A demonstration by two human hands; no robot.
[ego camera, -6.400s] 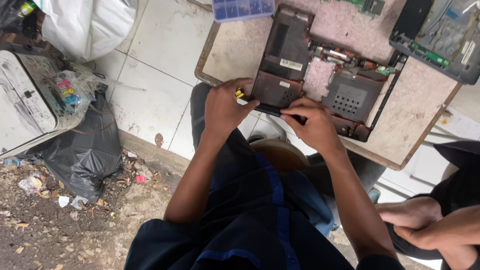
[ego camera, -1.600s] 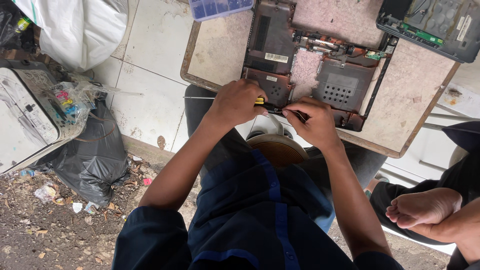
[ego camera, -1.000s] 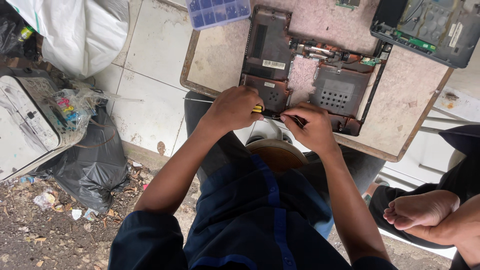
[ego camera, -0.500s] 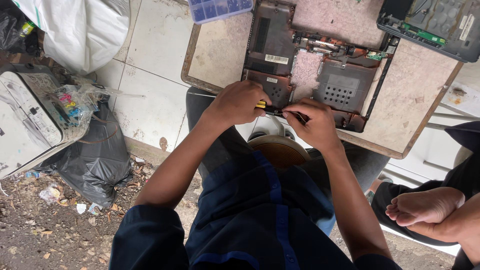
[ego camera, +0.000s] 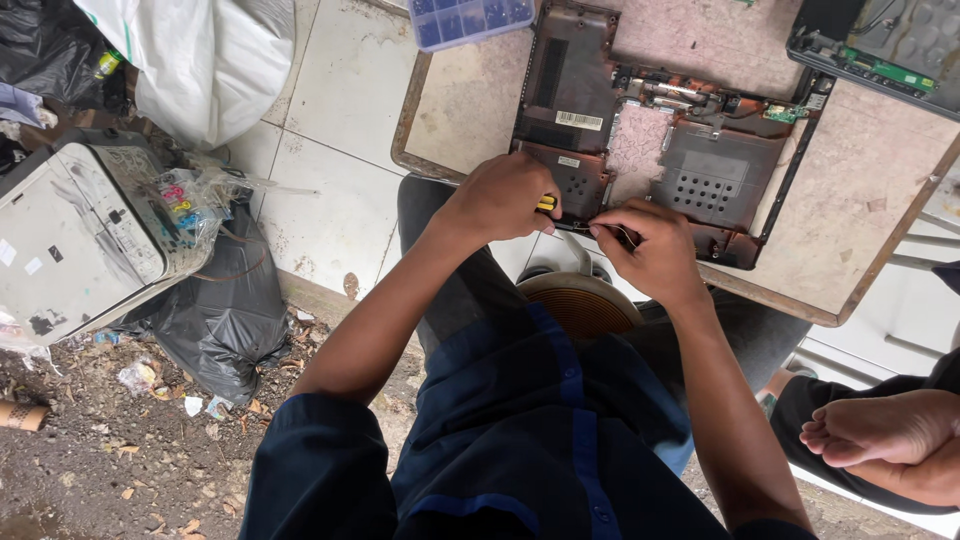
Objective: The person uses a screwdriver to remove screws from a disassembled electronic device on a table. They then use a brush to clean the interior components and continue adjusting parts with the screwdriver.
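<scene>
A dark, opened laptop base (ego camera: 640, 130) lies on a worn board table (ego camera: 470, 110), its inner frame and vent grilles showing. My left hand (ego camera: 500, 197) is closed around a yellow-and-black screwdriver handle (ego camera: 546, 204) at the base's near edge. The thin shaft runs right to my right hand (ego camera: 645, 245), whose fingers pinch it against the same edge. Both hands are close together, just above my lap. What the tip touches is hidden by my fingers.
A blue compartment box (ego camera: 470, 18) sits at the table's far edge and another opened device (ego camera: 890, 45) at the far right. On the left ground are a white printer (ego camera: 75, 235), black bag (ego camera: 220, 310) and white sack (ego camera: 205, 60). Another person's bare foot (ego camera: 880, 430) is at right.
Both hands stay on the screwdriver at the laptop's near edge with only slight shifts. The view has wobbled a little.
</scene>
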